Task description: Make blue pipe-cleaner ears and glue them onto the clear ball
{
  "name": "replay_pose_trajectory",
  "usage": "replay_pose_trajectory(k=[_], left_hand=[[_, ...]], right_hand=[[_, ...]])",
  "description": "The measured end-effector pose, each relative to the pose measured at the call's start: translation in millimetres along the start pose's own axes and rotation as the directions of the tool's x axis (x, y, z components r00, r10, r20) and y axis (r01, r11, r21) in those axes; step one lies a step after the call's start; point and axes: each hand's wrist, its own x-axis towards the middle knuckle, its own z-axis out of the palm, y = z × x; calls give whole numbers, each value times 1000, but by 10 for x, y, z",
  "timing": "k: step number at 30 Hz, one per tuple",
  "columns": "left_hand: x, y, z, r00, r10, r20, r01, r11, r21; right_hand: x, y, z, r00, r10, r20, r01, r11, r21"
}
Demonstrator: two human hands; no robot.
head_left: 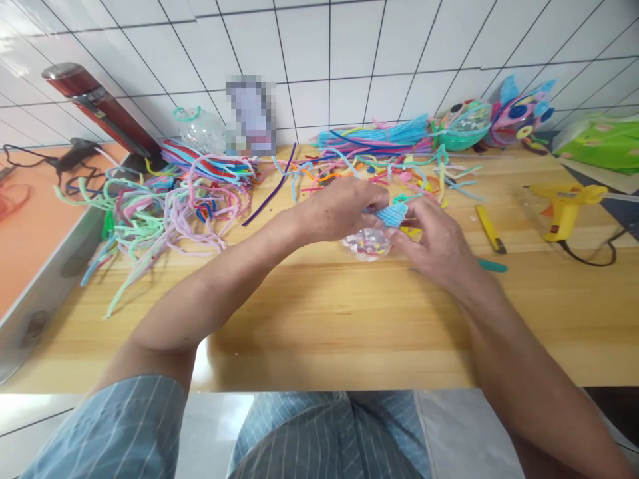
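Between my two hands is a small light-blue piece of pipe cleaners laid side by side. My left hand pinches its left side with bent fingers. On its right side, the thumb and fingers of my right hand are closed on the same piece. Just below them, a clear round plastic ball with small colourful bits in it rests on the wooden table. Some green and yellow pipe cleaner shows behind my right fingers, partly hidden.
Loose pipe cleaners lie heaped at the left, with a blue bundle by the tiled wall. A yellow glue gun and yellow cutter lie right. Two decorated balls stand behind, and a dark red cylinder stands far left.
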Motion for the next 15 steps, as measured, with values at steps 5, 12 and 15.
replay_pose_trajectory(k=[5, 12, 15], left_hand=[[3, -32, 45, 999, 1, -33, -3, 998, -57], [0, 0, 69, 997, -36, -68, 31, 997, -71], [0, 42, 55, 997, -42, -66, 38, 998, -56]], right_hand=[[3, -1, -43, 999, 25, 30, -26, 999, 36], [6, -6, -43, 999, 28, 36, -27, 999, -21], [6, -9, -42, 999, 37, 36, -36, 999, -32]])
